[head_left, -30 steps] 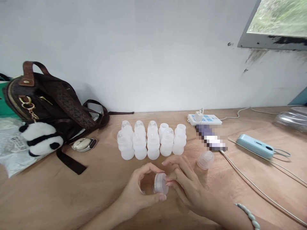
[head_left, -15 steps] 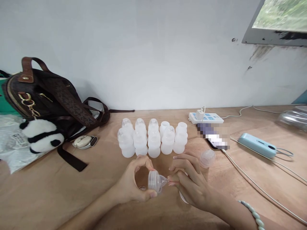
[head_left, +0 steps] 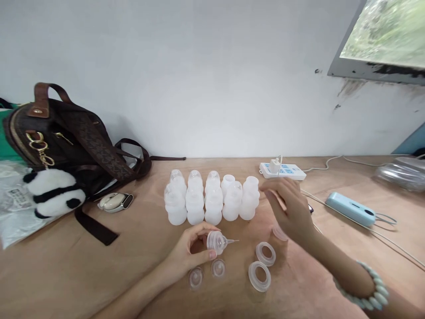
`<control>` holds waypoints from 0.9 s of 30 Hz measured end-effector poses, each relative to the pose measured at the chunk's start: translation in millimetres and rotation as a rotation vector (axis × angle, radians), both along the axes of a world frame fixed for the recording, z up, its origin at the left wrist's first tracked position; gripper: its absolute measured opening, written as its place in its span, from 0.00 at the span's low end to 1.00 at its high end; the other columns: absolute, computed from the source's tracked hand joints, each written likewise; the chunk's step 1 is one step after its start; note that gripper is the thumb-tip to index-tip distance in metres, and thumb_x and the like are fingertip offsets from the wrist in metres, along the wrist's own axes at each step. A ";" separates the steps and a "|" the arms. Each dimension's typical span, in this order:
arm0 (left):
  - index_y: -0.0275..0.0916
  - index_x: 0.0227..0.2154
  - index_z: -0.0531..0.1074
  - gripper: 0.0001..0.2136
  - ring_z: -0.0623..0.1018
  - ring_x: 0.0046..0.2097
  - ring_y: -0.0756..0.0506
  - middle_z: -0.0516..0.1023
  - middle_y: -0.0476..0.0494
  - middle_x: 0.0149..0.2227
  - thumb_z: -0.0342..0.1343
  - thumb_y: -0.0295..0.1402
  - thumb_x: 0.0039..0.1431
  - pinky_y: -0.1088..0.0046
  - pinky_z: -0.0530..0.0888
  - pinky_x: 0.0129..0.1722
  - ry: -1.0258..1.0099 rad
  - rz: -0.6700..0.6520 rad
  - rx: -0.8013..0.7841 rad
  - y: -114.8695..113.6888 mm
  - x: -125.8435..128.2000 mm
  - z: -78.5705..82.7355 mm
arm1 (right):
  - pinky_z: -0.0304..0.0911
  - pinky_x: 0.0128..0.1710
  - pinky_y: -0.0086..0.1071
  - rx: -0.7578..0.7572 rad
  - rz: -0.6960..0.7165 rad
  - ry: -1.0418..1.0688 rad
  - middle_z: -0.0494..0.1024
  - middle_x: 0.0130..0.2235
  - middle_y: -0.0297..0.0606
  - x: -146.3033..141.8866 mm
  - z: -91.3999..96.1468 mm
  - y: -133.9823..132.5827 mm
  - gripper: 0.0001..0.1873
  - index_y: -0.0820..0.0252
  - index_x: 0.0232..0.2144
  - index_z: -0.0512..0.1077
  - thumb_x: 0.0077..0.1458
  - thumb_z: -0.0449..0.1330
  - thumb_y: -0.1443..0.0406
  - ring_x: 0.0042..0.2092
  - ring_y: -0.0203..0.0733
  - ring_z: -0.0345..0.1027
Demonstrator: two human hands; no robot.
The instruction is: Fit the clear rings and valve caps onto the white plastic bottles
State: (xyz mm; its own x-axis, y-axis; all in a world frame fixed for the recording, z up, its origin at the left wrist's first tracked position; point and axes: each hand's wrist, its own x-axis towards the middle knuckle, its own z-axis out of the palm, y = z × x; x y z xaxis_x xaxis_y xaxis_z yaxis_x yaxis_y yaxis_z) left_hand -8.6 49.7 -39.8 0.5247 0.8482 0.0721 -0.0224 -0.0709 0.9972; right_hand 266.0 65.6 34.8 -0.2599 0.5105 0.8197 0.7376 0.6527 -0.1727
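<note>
My left hand (head_left: 195, 248) pinches a clear baby bottle nipple (head_left: 226, 242) fitted in a threaded collar, its tip pointing right. Two more nipples (head_left: 218, 268) lie on the table just below it. My right hand (head_left: 292, 208) is stretched out, fingers pointing left and partly apart, beside an uncapped milky bottle (head_left: 249, 199) at the right end of the group; whether the fingertips touch it I cannot tell. Several similar bottles (head_left: 213, 206) stand in two rows, most with clear domed caps. Two loose collar rings (head_left: 260, 276) lie in front. A clear cap (head_left: 280, 232) is partly hidden under my right hand.
A brown backpack (head_left: 76, 133) with a panda plush (head_left: 55, 193) leans at the left, near a computer mouse (head_left: 114, 202). At the back right are a white power strip (head_left: 292, 172), cables and a light-blue power bank (head_left: 350, 209). The phone is mostly hidden behind my right hand.
My right hand has let go of the nipple's tip and moved up and right to the end bottle. My left hand still holds the nipple. The two rings are now uncovered.
</note>
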 end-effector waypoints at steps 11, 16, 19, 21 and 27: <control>0.40 0.46 0.75 0.25 0.77 0.46 0.40 0.80 0.41 0.44 0.70 0.50 0.50 0.65 0.69 0.47 -0.065 -0.052 0.003 3.7 -2.4 -3.4 | 0.70 0.45 0.49 -0.295 0.169 -0.416 0.78 0.45 0.40 -15.3 15.7 100.5 0.14 0.51 0.36 0.79 0.52 0.63 0.75 0.47 0.51 0.72; 0.40 0.46 0.76 0.25 0.75 0.45 0.41 0.78 0.43 0.43 0.70 0.50 0.49 0.66 0.68 0.45 -0.086 -0.078 0.026 4.6 -3.4 -5.1 | 0.71 0.45 0.47 -0.266 0.185 -0.366 0.78 0.44 0.41 -13.2 22.7 103.9 0.10 0.53 0.29 0.78 0.62 0.59 0.66 0.45 0.49 0.74; 0.41 0.45 0.77 0.25 0.74 0.46 0.41 0.75 0.42 0.47 0.71 0.49 0.48 0.68 0.67 0.45 -0.117 -0.088 0.031 5.4 -3.8 -9.4 | 0.69 0.49 0.51 -0.210 0.129 -0.254 0.77 0.47 0.45 9.4 46.1 87.6 0.09 0.56 0.30 0.75 0.63 0.59 0.64 0.49 0.52 0.72; 0.41 0.44 0.78 0.24 0.73 0.47 0.41 0.73 0.42 0.50 0.71 0.49 0.47 0.68 0.67 0.46 -0.140 -0.096 0.028 6.1 -4.1 -12.2 | 0.67 0.51 0.52 -0.156 0.080 -0.143 0.76 0.49 0.45 24.7 61.6 67.1 0.07 0.56 0.32 0.74 0.63 0.60 0.63 0.51 0.53 0.71; 0.40 0.43 0.80 0.27 0.73 0.48 0.39 0.65 0.38 0.60 0.73 0.51 0.43 0.63 0.70 0.49 -0.234 -0.203 -0.094 4.7 -6.5 -9.5 | 0.68 0.46 0.44 -0.215 0.193 0.293 0.76 0.47 0.41 23.3 56.3 -16.4 0.05 0.54 0.30 0.74 0.60 0.64 0.65 0.49 0.50 0.72</control>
State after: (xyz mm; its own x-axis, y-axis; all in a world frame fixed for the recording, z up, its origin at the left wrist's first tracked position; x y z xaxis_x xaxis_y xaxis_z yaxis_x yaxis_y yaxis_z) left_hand -15.1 54.4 -49.3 0.6626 0.7363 0.1372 -0.2560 0.0506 0.9653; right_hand 289.3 49.2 91.1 -0.1395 0.6432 0.7529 0.5043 0.7005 -0.5050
